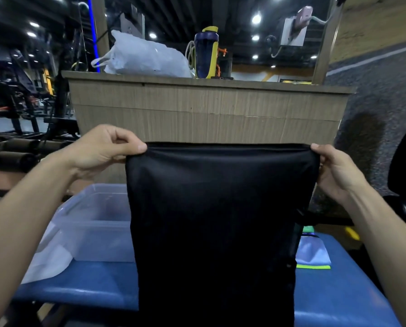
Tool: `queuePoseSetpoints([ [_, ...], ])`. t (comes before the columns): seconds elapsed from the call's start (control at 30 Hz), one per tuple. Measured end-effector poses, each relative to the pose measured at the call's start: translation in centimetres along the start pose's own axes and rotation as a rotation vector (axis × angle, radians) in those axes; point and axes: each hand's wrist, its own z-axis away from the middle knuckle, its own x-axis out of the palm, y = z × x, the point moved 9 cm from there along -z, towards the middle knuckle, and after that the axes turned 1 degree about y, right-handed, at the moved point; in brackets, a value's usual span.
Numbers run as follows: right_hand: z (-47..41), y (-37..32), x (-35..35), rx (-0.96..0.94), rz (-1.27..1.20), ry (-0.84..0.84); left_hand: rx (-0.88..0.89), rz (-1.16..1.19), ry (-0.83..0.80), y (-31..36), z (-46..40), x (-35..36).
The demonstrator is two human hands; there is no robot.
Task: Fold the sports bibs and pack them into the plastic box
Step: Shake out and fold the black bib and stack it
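Your left hand (107,147) and right hand (334,171) each pinch a top corner of a black sports bib (216,220), holding it stretched and hanging above a blue padded bench (91,284), with the clear plastic box (98,223) behind its left edge.

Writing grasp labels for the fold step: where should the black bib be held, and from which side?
By its two top corners, one from each side. The black bib hangs flat from a taut top edge, the left hand pinching the left corner and the right hand the right one, with its fingers curled over the hem. This probably keeps it spread and square above the blue bench for folding.
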Motion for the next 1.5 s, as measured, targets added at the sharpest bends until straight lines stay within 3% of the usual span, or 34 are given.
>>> queuePoseSetpoints([
  [0.13,0.0,0.7,-0.6,0.008,0.023,0.022,0.034,-0.589,0.154,0.4,-0.4,-0.8],
  [0.23,0.3,0.8,-0.5,-0.016,0.073,-0.006,0.066,-0.745,0.23,0.6,-0.2,-0.7],
  [0.37,1.0,0.5,-1.1,-0.065,0.018,0.007,-0.041,-0.196,0.049,-0.7,0.6,0.2],
  [0.47,1.4,0.9,-1.7,-0.063,0.04,-0.006,-0.036,0.023,-0.068,-0.8,0.9,0.6],
  [0.53,1.4,1.4,-1.5,-0.053,0.041,-0.031,-0.062,-0.016,0.016,-1.4,0.4,0.0],
  [0.7,0.6,3.6,-0.8,-0.016,0.09,-0.097,-0.105,-0.484,0.172,-3.8,-1.3,-0.8],
  [0.8,0.3,4.6,-1.5,-0.002,0.083,-0.048,-0.12,-0.244,0.187,-5.2,-1.5,-0.9],
  [0.87,0.6,4.8,-1.6,0.006,0.067,-0.039,-0.156,0.02,0.083,-6.2,-1.5,-0.4],
  [0.97,0.7,5.8,-1.8,0.052,0.027,-0.033,-0.2,0.176,-0.078,-7.0,-1.4,0.4],
  [1.03,0.7,6.8,-1.9,0.092,0.035,-0.004,-0.262,0.188,-0.092,-7.7,-1.6,0.8],
  [1.2,1.7,8.8,-0.4,0.174,0.25,0.15,-0.367,-0.156,0.202,-9.1,-2.1,1.2],
  [1.4,6.5,6.3,13.4,-0.247,0.533,-0.059,-0.305,0.092,-0.042,-6.3,-1.5,15.1],
  [1.5,7.7,5.2,14.5,-0.362,0.689,0.035,-0.296,0.163,0.047,-6.0,-2.1,16.3],
])
